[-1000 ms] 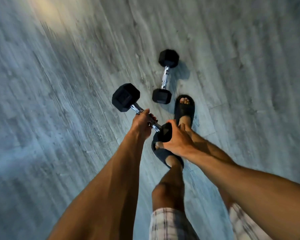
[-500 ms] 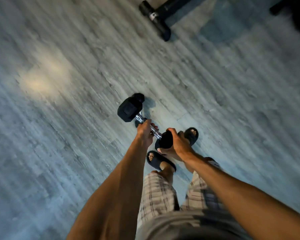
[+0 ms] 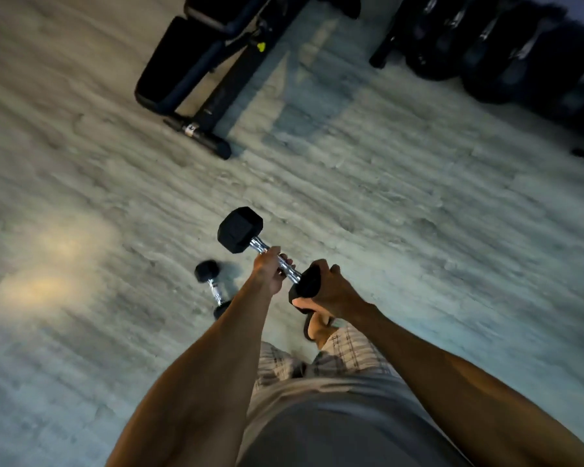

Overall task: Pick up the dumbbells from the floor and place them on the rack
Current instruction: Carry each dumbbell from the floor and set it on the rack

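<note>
I hold a black hex dumbbell (image 3: pixel 240 230) with a chrome handle off the floor, in front of my waist. My left hand (image 3: pixel 268 269) is wrapped around its handle. My right hand (image 3: pixel 331 289) cups the near head from the side. A second, smaller dumbbell (image 3: pixel 208 273) lies on the grey floor just left of my left forearm, which hides its near head. The dumbbell rack (image 3: pixel 506 48) stands at the far right, dark and blurred, with several dumbbells on it.
A black weight bench (image 3: pixel 196 72) stands at the top centre, its foot bar (image 3: pixel 199 134) pointing toward me. Open grey wood-look floor (image 3: pixel 418 210) lies between me and the rack. One sandalled foot (image 3: pixel 317 326) shows below my right hand.
I have straightened up and turned with the dumbbell held in both hands. The bench and the rack have come into view ahead, and the second dumbbell has shifted to my left side.
</note>
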Action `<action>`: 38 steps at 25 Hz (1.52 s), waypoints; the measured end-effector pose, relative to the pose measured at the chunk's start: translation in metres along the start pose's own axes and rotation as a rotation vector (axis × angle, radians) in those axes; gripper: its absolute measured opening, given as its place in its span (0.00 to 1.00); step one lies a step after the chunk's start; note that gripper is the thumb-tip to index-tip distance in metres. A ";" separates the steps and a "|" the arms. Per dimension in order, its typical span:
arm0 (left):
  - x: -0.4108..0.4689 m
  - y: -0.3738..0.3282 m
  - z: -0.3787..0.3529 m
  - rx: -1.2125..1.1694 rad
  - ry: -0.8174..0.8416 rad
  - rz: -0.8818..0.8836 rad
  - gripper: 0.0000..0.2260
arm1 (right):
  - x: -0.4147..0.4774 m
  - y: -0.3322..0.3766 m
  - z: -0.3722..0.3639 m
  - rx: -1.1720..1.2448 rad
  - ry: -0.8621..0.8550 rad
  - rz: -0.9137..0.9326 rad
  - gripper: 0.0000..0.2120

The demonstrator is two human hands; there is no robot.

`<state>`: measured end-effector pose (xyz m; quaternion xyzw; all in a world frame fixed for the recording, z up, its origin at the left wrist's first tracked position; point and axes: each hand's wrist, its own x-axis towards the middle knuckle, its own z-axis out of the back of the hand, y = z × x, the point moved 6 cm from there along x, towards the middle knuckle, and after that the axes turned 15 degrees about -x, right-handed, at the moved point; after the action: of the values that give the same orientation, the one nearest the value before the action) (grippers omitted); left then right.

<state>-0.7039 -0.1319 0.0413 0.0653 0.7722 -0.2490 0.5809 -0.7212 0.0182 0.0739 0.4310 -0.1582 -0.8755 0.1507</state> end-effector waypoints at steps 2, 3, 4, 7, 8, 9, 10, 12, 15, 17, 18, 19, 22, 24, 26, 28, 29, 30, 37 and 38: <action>0.001 -0.002 -0.056 0.069 0.021 -0.005 0.07 | 0.010 -0.026 0.039 0.035 -0.040 -0.017 0.38; 0.002 -0.003 -0.083 0.101 0.036 -0.011 0.06 | 0.014 -0.036 0.058 0.045 -0.066 -0.026 0.38; 0.004 -0.005 -0.108 0.139 0.051 -0.020 0.06 | 0.019 -0.045 0.073 0.059 -0.076 -0.035 0.37; 0.011 -0.011 -0.183 0.291 0.086 -0.042 0.07 | 0.035 -0.072 0.120 0.146 -0.134 -0.065 0.34; 0.014 -0.013 -0.208 0.341 0.095 -0.050 0.07 | 0.040 -0.081 0.137 0.178 -0.163 -0.082 0.35; 0.019 -0.015 -0.233 0.388 0.105 -0.054 0.07 | 0.046 -0.089 0.153 0.201 -0.195 -0.099 0.36; 0.024 -0.017 -0.258 0.431 0.118 -0.053 0.07 | 0.052 -0.097 0.170 0.226 -0.224 -0.116 0.37; 0.037 -0.021 -0.306 0.508 0.142 -0.058 0.06 | 0.066 -0.115 0.202 0.286 -0.265 -0.152 0.39; 0.057 -0.024 -0.380 0.583 0.182 -0.053 0.06 | 0.091 -0.144 0.252 0.332 -0.314 -0.194 0.40; 0.071 -0.030 -0.433 0.624 0.204 -0.050 0.08 | 0.112 -0.162 0.292 0.353 -0.337 -0.221 0.40; 0.078 -0.032 -0.459 0.652 0.219 -0.039 0.09 | 0.122 -0.172 0.312 0.371 -0.348 -0.240 0.39; 0.084 -0.034 -0.488 0.681 0.238 -0.026 0.09 | 0.131 -0.180 0.334 0.382 -0.365 -0.256 0.39; 0.099 -0.041 -0.563 0.729 0.270 -0.035 0.09 | 0.154 -0.202 0.391 0.428 -0.386 -0.291 0.37; 0.105 -0.046 -0.614 0.777 0.292 -0.019 0.09 | 0.173 -0.220 0.426 0.462 -0.389 -0.346 0.38; 0.118 -0.049 -0.662 0.814 0.308 -0.018 0.09 | 0.195 -0.239 0.459 0.489 -0.404 -0.380 0.39; 0.136 -0.050 -0.710 0.855 0.304 -0.019 0.08 | 0.220 -0.262 0.493 0.502 -0.434 -0.396 0.41; 0.145 -0.050 -0.732 0.873 0.305 -0.025 0.08 | 0.231 -0.273 0.509 0.513 -0.444 -0.393 0.41; 0.153 -0.050 -0.754 0.885 0.308 -0.033 0.09 | 0.242 -0.283 0.524 0.529 -0.443 -0.393 0.42; 0.201 -0.050 -0.941 0.921 0.256 -0.044 0.10 | 0.324 -0.380 0.667 0.540 -0.391 -0.401 0.41; 0.203 -0.051 -0.961 0.910 0.259 -0.047 0.10 | 0.330 -0.389 0.684 0.551 -0.398 -0.394 0.41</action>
<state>-1.6183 0.2282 0.0618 0.3260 0.6520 -0.5651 0.3864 -1.5122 0.3387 0.0786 0.2991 -0.3276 -0.8789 -0.1755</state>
